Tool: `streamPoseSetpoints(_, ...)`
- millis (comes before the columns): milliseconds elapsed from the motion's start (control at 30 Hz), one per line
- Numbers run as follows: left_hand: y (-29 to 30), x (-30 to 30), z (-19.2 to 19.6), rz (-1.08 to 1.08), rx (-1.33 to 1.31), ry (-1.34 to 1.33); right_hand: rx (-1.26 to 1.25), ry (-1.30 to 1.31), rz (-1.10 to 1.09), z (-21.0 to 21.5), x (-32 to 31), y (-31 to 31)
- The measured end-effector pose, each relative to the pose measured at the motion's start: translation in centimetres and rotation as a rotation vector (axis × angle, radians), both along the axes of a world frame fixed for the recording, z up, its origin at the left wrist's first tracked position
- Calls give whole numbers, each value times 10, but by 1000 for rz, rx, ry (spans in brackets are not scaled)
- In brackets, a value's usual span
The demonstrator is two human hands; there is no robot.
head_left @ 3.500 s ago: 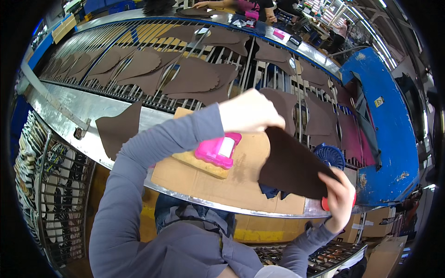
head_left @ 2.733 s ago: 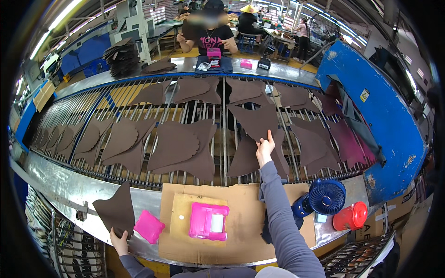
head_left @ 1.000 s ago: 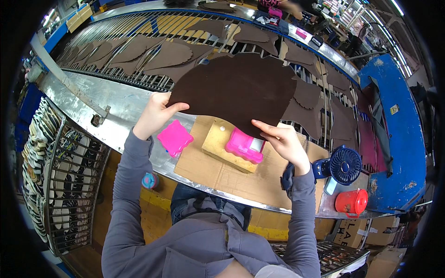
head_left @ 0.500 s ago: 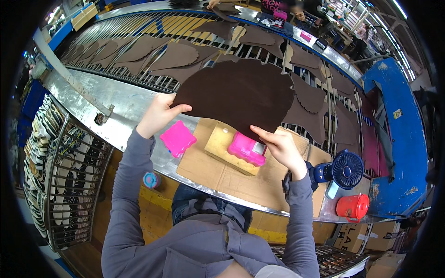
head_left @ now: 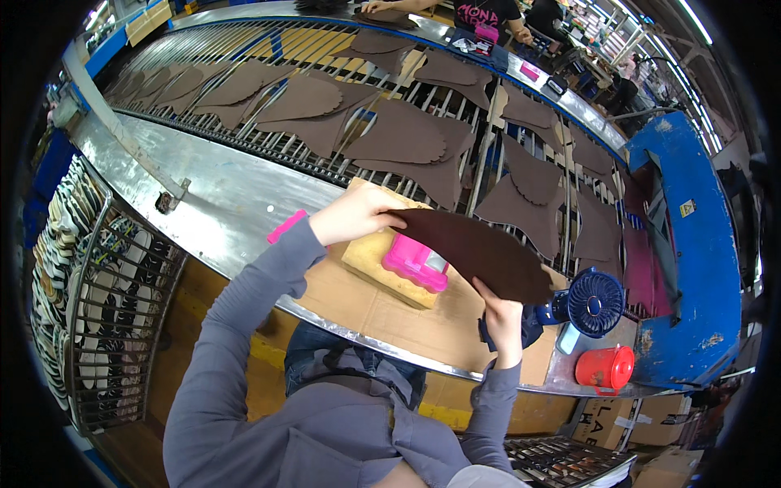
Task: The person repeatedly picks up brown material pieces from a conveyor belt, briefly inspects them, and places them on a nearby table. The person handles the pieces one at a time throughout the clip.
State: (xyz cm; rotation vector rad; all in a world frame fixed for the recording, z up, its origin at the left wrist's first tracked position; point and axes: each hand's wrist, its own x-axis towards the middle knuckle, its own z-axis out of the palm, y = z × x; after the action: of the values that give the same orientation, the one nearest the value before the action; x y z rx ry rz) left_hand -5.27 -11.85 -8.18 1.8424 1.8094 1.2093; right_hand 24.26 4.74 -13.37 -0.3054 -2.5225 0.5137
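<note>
A: Brown leather, one large cut piece (head_left: 480,254), held nearly flat above the cardboard-covered bench (head_left: 382,313). The left hand (head_left: 354,215) pinches its near-left edge, fingers closed on it; the right hand (head_left: 503,313) clamps the lower right edge from below.

B: And beneath it?

A: A pink block (head_left: 416,262) sits on a tan pad (head_left: 382,260), just under the piece's left half. A second pink block (head_left: 286,227) shows past the left sleeve, on the steel ledge (head_left: 211,195). To the right, a blue fan (head_left: 594,302) and a red bucket (head_left: 604,368). Beyond the ledge, the slatted conveyor (head_left: 488,154) carries more brown pieces.

B: What could go wrong?

A: Likely the sag. The piece is limp and gripped only at two edges, so its free far edge could droop and catch the pink block, dragging it off the pad. It also hides the block from the worker, so a blind set-down may land skewed. The fan stands near the right hand; a trailing corner could brush it.

B: Against half a second ago?

A: Then the piece stood tilted up, its broad face to the camera, covering part of the conveyor. Now it has swung down to near level, edge-on, and sits lower over the bench. The left hand has shifted rightward over the pad; the right hand has dropped toward the bench's edge.
</note>
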Motion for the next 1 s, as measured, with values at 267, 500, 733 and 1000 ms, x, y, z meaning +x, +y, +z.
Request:
streamPoseSetpoints(267,46,39,4,-106,-65,255,-76,59,-245,-37,58,-15)
streamPoseSetpoints(500,93,87,8,-219,-142,290,6,-41,-399,31,123,-13)
streamPoseSetpoints(733,145,82,23,-367,6,207,-127,86,-360,90,117,14)
streamPoseSetpoints(1000,174,-102,-10,191,43,-510,-975,719,-203,49,-15,113)
